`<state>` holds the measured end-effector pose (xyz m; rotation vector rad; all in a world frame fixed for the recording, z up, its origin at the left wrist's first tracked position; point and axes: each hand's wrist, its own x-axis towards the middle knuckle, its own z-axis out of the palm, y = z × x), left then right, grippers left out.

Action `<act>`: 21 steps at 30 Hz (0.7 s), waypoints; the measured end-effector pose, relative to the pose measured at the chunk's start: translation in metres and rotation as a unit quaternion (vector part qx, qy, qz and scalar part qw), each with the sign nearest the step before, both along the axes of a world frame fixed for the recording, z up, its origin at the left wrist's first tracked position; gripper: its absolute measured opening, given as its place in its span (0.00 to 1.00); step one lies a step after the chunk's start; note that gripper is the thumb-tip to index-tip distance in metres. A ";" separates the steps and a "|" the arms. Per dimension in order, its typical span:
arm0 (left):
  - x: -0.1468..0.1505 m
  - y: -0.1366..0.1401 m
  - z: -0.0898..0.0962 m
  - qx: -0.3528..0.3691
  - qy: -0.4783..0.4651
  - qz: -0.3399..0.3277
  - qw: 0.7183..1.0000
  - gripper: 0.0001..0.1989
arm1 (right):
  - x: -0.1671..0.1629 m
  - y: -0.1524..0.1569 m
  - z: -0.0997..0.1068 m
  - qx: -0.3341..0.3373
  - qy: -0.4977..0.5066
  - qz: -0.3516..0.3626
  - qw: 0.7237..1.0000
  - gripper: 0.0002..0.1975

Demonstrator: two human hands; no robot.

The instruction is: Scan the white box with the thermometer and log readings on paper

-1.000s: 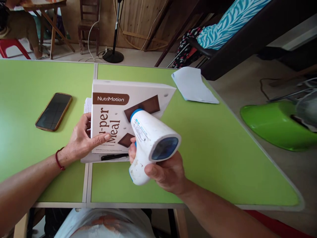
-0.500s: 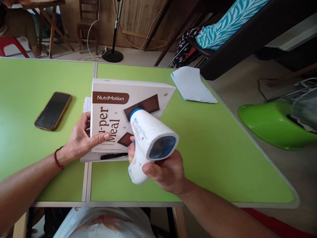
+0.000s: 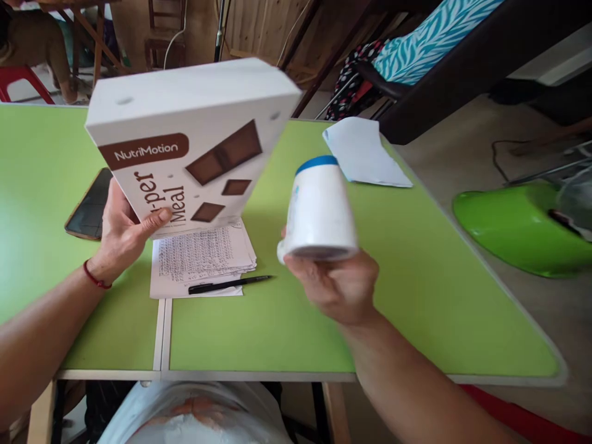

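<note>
My left hand [image 3: 121,229] grips the lower left corner of a white NutriMotion meal box [image 3: 161,169], its thumb on the printed front. The box is tilted, with its top side showing. In my right hand [image 3: 345,285] is a white infrared thermometer [image 3: 321,209] with a blue front rim, shaped like a gun. Its handle is mostly hidden by the hand, and its front points away from me. Below the box lie handwritten sheets [image 3: 198,256] with a black pen [image 3: 226,285] across their lower edge. The box partly covers a phone [image 3: 87,209] on the left.
A folded white paper [image 3: 367,154] rests near the far right edge of the green table [image 3: 416,296]. Beyond that edge is a bright green chair [image 3: 513,228]. At the far left, a person's leg [image 3: 50,52] shows by a red stool [image 3: 30,80].
My left hand has lifted the box up and left and tilted it, uncovering the sheets and pen. My right hand has drawn the thermometer away to the right and turned it.
</note>
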<state>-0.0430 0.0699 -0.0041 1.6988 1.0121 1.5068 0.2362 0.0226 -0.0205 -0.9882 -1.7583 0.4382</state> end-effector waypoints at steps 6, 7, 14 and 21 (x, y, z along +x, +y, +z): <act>-0.007 0.018 -0.018 -0.011 -0.009 0.003 1.000 0.29 | 0.023 0.043 -0.024 0.056 -0.175 -0.097 0.978 0.23; -0.007 0.020 -0.019 -0.009 -0.007 -0.001 1.000 0.30 | 0.025 0.046 -0.029 0.052 -0.190 -0.102 0.975 0.22; -0.010 0.024 -0.015 -0.024 0.023 -0.036 0.999 0.34 | 0.022 0.055 -0.040 0.031 -0.268 -0.114 0.956 0.20; -0.010 0.023 -0.017 -0.011 0.064 -0.038 0.997 0.26 | 0.027 0.057 -0.042 0.028 -0.278 -0.102 0.955 0.17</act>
